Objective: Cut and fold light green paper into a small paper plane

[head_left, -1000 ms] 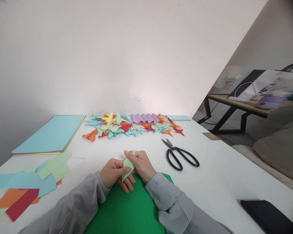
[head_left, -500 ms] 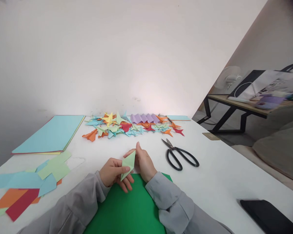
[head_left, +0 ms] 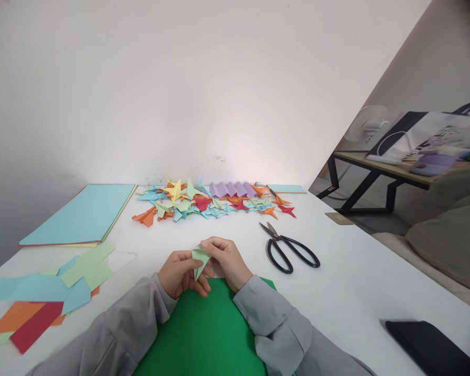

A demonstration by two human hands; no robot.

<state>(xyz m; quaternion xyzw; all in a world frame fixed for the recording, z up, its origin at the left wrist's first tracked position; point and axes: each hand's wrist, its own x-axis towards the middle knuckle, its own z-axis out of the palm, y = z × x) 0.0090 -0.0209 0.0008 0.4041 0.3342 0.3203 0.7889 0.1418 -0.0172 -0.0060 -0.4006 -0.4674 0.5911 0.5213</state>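
Observation:
A small folded piece of light green paper (head_left: 200,259) is held between both hands above the far end of a green sheet (head_left: 207,334). My left hand (head_left: 182,272) pinches its left side with the thumb on top. At the upper right edge of the paper, my right hand (head_left: 225,258) grips it with thumb and bent fingers. The paper narrows to a point at the bottom. Scissors with black handles (head_left: 292,250) lie with slightly parted blades to the right of my hands.
Folded paper shapes (head_left: 199,203) and a pleated purple strip (head_left: 232,189) line the wall. Coloured sheets (head_left: 82,214) are stacked at the left, loose cut pieces (head_left: 43,290) nearer. A black object (head_left: 431,344) lies at the lower right.
My right hand has closed from raised, spread fingers onto the paper's top. The paper's upper point has been folded down, so it looks smaller.

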